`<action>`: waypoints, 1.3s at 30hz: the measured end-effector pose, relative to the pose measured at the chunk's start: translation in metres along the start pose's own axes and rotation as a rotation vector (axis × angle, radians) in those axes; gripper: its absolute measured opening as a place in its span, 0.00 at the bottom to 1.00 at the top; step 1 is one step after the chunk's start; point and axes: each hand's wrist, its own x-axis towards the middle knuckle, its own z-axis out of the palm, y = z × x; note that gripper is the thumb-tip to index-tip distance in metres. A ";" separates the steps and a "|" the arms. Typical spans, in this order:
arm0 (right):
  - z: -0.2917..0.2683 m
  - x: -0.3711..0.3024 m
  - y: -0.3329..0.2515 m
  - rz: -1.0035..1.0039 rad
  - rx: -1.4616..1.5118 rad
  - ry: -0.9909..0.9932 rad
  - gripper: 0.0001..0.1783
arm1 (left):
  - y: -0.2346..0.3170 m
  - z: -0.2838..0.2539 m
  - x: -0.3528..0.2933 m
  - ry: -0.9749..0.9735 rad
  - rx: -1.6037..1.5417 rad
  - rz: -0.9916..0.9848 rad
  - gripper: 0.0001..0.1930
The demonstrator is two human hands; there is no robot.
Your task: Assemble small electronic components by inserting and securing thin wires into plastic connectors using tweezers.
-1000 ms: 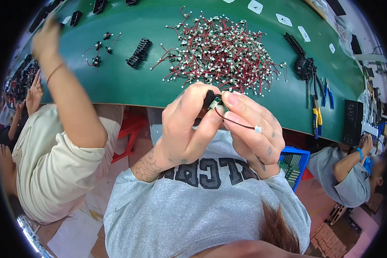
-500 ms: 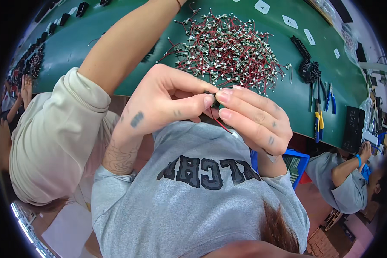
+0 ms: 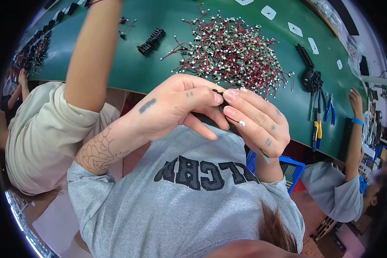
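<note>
My left hand and my right hand meet in front of my chest, short of the table's near edge. Their thumbs and fingertips pinch a small dark part between them, mostly covered by the fingers. A thin red wire runs from it across my right fingers to a white plug. The last fingers of my left hand are loosely extended. Just beyond my hands lies a large heap of small wired boards with red and black leads and white plugs.
A co-worker's bare arm reaches over the table at left, near a row of black parts. At right lie more black parts, yellow-blue pliers and blue-handled cutters. Another person's arm reaches in there. A blue crate stands below.
My left hand has turned, with its lower fingers now stretched out. The white plug has swung up onto my right fingers. The left co-worker's arm moved left, uncovering the black row; the right person's arm stretched toward the table.
</note>
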 end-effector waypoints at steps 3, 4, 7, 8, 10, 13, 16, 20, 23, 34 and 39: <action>-0.002 0.004 -0.002 0.014 0.017 0.006 0.12 | -0.006 0.005 0.000 0.047 0.032 0.087 0.11; -0.002 0.004 -0.002 0.019 0.021 0.008 0.12 | -0.007 0.006 0.000 0.061 0.043 0.116 0.10; -0.003 0.001 0.001 0.003 0.021 0.037 0.11 | -0.008 0.008 0.000 0.053 0.094 0.131 0.10; -0.002 0.001 0.003 -0.005 0.022 0.050 0.11 | -0.008 0.008 0.000 0.051 0.118 0.140 0.10; -0.001 -0.001 0.004 -0.013 0.023 0.062 0.10 | -0.009 0.009 0.001 0.048 0.141 0.149 0.10; 0.003 -0.002 0.003 0.008 0.062 0.122 0.10 | -0.011 0.008 0.003 0.027 0.153 0.215 0.09; 0.003 -0.002 0.003 0.027 0.083 0.137 0.09 | -0.013 0.009 0.004 0.020 0.148 0.257 0.09; 0.001 -0.001 -0.001 0.063 0.101 0.132 0.09 | -0.014 0.011 0.005 0.016 0.127 0.313 0.09; -0.001 0.002 -0.003 0.113 0.120 0.113 0.09 | -0.016 0.011 0.006 0.032 0.102 0.324 0.09; -0.029 0.005 0.003 0.347 0.534 0.402 0.09 | -0.019 0.007 0.006 0.044 0.205 0.328 0.10; -0.020 0.002 -0.001 0.418 0.660 0.343 0.09 | -0.017 0.006 0.009 0.095 0.257 0.282 0.12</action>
